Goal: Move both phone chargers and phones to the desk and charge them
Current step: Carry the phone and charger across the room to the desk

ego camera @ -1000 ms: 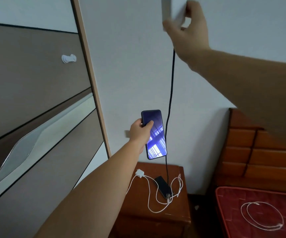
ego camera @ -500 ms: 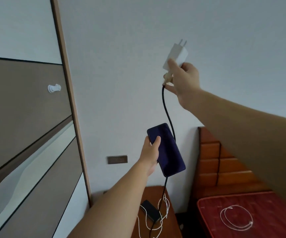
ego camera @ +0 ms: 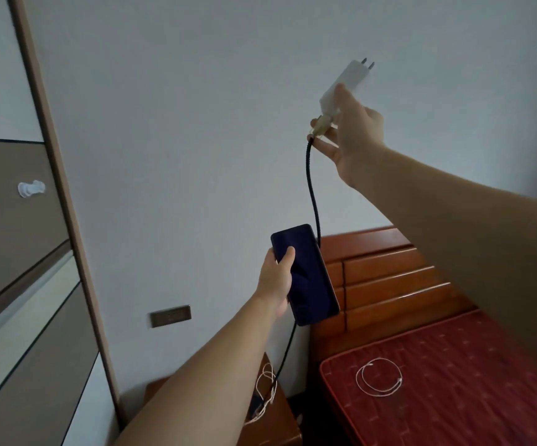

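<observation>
My right hand (ego camera: 354, 136) is raised in front of the white wall, shut on a white charger plug (ego camera: 346, 85) with its prongs pointing up and free of any socket. A black braided cable (ego camera: 312, 194) hangs from the plug and passes behind a dark phone (ego camera: 305, 275), which my left hand (ego camera: 275, 281) grips by its left edge, screen dark. The cable runs on down to the wooden nightstand (ego camera: 284, 423), where a white cable (ego camera: 265, 381) and part of a second dark phone (ego camera: 255, 408) show beside my left forearm.
A wooden headboard (ego camera: 386, 278) and a red mattress (ego camera: 470, 381) fill the right; a coiled white cable (ego camera: 379, 377) lies on the mattress. A wardrobe with a white knob (ego camera: 31, 188) stands on the left. A dark wall socket plate (ego camera: 170, 315) sits low on the wall.
My right hand pulled the white plug away from the wall and lowered it to the right. The phone's screen went dark, and my left hand tilted it. The view shifted left and up.
</observation>
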The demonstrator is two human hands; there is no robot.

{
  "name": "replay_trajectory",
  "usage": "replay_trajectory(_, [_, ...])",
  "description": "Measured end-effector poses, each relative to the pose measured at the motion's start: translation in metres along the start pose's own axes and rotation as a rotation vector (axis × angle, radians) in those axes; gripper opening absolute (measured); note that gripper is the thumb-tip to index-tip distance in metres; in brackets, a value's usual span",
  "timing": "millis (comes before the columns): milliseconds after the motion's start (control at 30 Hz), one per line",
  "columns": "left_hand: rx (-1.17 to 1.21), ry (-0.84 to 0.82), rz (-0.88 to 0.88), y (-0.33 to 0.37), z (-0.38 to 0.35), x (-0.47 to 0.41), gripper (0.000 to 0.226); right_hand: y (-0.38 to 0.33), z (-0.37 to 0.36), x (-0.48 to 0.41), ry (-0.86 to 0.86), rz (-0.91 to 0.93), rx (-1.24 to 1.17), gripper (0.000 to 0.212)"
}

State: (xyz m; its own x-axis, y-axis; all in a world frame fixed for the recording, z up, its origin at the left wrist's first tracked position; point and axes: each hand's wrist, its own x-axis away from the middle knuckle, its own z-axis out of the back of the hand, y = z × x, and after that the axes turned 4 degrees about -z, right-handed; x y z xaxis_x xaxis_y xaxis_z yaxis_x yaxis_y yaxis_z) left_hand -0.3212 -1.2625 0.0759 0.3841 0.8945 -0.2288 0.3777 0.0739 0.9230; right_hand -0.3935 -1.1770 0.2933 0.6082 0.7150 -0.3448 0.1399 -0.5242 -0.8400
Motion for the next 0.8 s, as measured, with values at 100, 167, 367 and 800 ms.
replay_trajectory(100, [0.010,-0.017,-0.021,0.011,-0.027,0.019,0.028,-0.029,0.022,0.022,0.035,0.023,-0.045,0.025])
replay_trajectory(167, [0.017,-0.030,-0.027,0.015,-0.044,0.035,0.026,-0.044,0.038,0.036,0.045,0.034,-0.039,0.025])
replay_trajectory(367, [-0.003,-0.042,-0.031,0.026,-0.091,0.085,0.010,-0.088,0.090,0.075,0.080,0.059,-0.006,0.021])
replay_trajectory(800, [0.010,-0.240,0.075,0.022,-0.149,0.120,0.040,-0.079,0.166,0.131,0.243,-0.142,0.232,0.028])
